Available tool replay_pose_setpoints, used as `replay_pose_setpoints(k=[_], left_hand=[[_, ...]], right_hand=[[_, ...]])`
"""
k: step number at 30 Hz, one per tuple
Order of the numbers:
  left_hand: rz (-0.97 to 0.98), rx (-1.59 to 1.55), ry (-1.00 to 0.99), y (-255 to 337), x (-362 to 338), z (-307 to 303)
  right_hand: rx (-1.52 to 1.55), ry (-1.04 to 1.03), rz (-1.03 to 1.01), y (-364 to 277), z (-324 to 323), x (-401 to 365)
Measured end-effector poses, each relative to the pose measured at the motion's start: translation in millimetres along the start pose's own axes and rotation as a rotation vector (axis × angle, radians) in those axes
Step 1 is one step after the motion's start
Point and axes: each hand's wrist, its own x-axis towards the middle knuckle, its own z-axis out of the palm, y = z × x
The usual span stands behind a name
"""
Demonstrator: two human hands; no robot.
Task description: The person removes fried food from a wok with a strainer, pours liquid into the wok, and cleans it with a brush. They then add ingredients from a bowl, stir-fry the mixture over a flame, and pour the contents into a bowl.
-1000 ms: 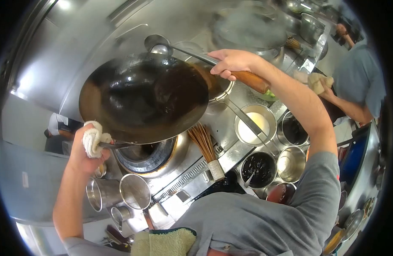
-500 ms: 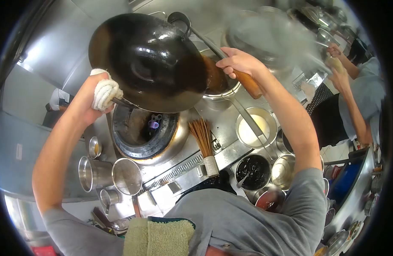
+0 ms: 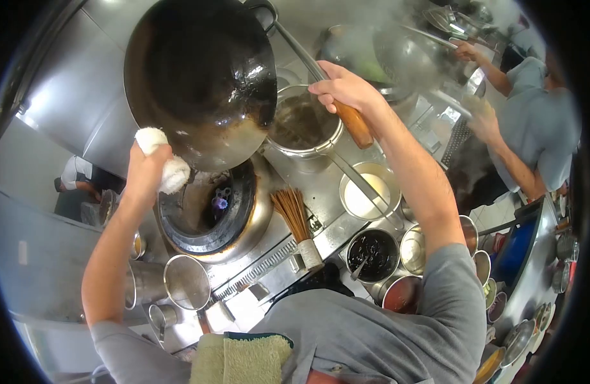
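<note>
Wok (image 3: 199, 77), tipped steeply above left hand (image 3: 146, 173) clamped on cloth (image 3: 170, 171) round its handle, apparently emptied into pot (image 3: 304, 123) beside right hand (image 3: 343, 89) gripping ladle (image 3: 357, 128).

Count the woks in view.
2. One black wok, tilted above the burner in the left hand; a second wok in steam before the co-worker. Steam may hide more.

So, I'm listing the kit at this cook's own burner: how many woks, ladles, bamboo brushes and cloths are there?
wok: 1, gripped by the left hand through the white cloth
ladle: 1, in the right hand
bamboo brush: 1
cloths: 2, the white cloth and a green towel
Total: 5
</note>
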Motion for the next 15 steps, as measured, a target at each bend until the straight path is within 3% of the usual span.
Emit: replay_pose_setpoints(k=[7,9,12,15], left_hand=[[0.067,-0.095,0.064,-60,-9,-1],[0.018,-0.236,0.161,-62,-25,10],[0.038,-0.48,0.139,-105,-31,18],[-0.174,-0.784,0.121,-144,-54,20]], right_hand=[[-0.052,-0.014,-0.047,-30,14,-12],[-0.093,-0.03,-0.075,-33,21,-3],[-0.29,-0.08,-0.109,-41,38,17],[-0.391,-0.182,-0.061,-49,59,49]])
